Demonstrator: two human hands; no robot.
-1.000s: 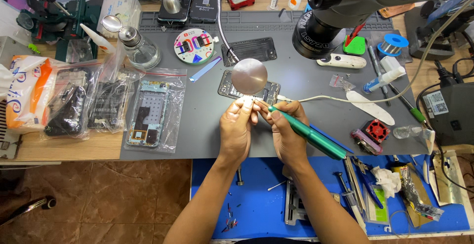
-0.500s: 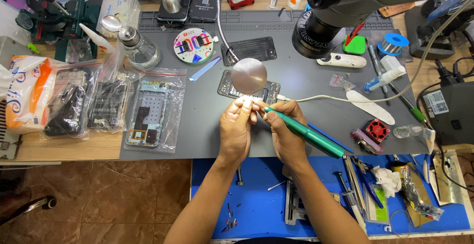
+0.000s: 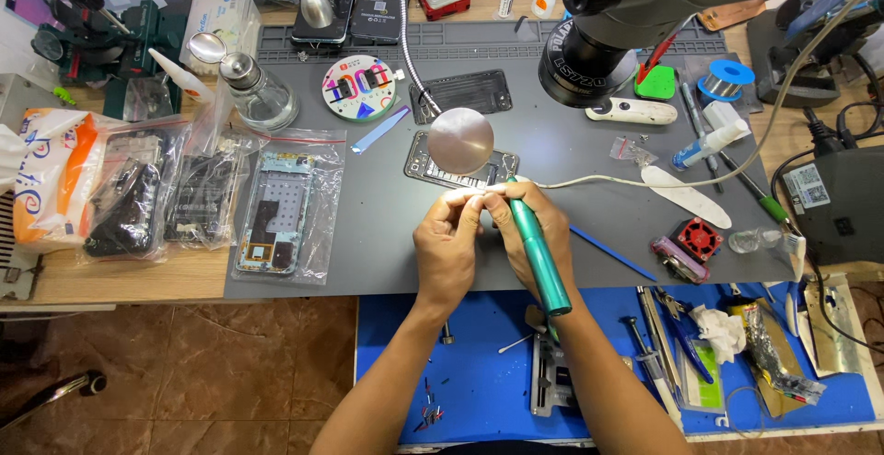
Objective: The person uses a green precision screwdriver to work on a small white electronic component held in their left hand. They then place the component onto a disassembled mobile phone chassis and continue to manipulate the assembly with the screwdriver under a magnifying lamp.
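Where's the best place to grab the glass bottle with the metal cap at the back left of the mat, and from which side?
Take the glass bottle by its clear round body, below the narrow metal cap. Come from its right, mat-side: bagged phone parts lie in front, a green fixture stands to its left. It looks tilted in this view, so wrap the wide body rather than pinch the cap.

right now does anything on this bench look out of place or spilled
Nothing looks spilled or broken. The right hand holds a green pen-shaped tool, the left hand beside it. The opened phone lies flat on the grey mat; bagged phone parts sit to the left.
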